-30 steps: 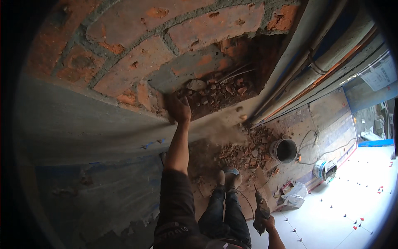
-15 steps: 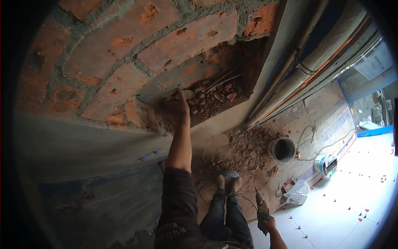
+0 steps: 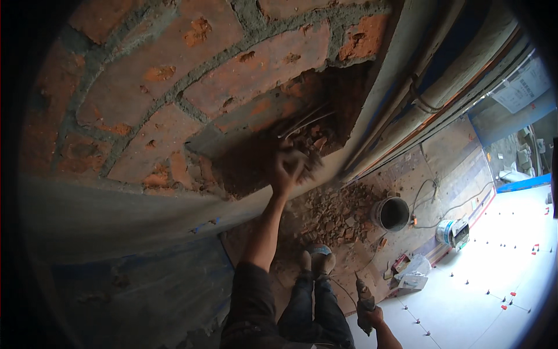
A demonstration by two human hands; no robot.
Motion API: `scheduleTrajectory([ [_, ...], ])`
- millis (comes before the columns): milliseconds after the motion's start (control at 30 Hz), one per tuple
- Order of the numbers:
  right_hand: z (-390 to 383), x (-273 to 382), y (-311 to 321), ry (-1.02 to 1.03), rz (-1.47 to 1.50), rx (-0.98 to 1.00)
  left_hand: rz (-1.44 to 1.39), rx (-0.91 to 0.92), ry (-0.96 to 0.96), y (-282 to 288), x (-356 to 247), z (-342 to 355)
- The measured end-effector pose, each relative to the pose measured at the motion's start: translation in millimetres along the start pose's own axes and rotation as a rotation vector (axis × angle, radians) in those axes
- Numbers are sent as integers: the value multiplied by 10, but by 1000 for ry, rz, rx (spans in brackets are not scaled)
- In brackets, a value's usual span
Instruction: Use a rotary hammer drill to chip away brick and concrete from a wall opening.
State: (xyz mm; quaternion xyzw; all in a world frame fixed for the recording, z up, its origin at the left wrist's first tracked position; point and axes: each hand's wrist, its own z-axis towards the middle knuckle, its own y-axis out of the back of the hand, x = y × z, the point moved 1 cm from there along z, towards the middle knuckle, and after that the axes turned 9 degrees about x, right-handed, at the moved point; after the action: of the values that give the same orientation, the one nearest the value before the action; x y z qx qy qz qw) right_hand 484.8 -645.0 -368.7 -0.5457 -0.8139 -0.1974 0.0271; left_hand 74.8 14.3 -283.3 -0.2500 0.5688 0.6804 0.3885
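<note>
Head view looking down along a brick wall (image 3: 192, 93). The left hand (image 3: 289, 168) is reaching up into a ragged cavity (image 3: 302, 125) broken into the wall and is clenching around a handful of rubble (image 3: 308, 157), dusty grey-brown chunks that are blurring in the picture; their exact shape cannot be told. The rubble in the hand is sitting at the cavity's lower edge, just below two thin pale conduits (image 3: 305, 122) that are lying exposed inside the cavity, their long axes slanting up toward the right.

The right hand (image 3: 374, 317), well below the cavity near the lower picture edge, is gripping a dark power tool (image 3: 364, 302); the tool's long axis is running roughly upright in the picture, its working end pointing up toward the cavity.

On the floor below the cavity a heap of broken brick debris (image 3: 334, 212) is lying, with a dark round bucket (image 3: 390, 213) standing just beside its right side. The person's shoes (image 3: 317, 262) are standing at the near edge of the heap. Right of the cavity, pale pipes (image 3: 442, 75) are running diagonally along the wall.
</note>
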Motion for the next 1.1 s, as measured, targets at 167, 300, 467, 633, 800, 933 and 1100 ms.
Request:
scheduleTrajectory([
  [167,-277,135,107,28,35,-36,19,-155,-238,-314,-536,150],
  [300,-411,574,107,22,78,-34,494,-400,123,-278,-305,851],
  [467,-289,713,102,22,-45,-8,136,-63,417,-644,-495,951],
  [633,-413,521,118,57,-6,-131,311,15,-493,-924,-1085,653],
  [800,-547,815,51,2,82,-21,385,10,-383,-679,-936,1291],
  [933,-387,489,-26,-31,1,45,359,198,-289,-986,-966,1649],
  [1100,-551,565,-113,-130,312,47,393,82,-336,-1041,-941,1588],
])
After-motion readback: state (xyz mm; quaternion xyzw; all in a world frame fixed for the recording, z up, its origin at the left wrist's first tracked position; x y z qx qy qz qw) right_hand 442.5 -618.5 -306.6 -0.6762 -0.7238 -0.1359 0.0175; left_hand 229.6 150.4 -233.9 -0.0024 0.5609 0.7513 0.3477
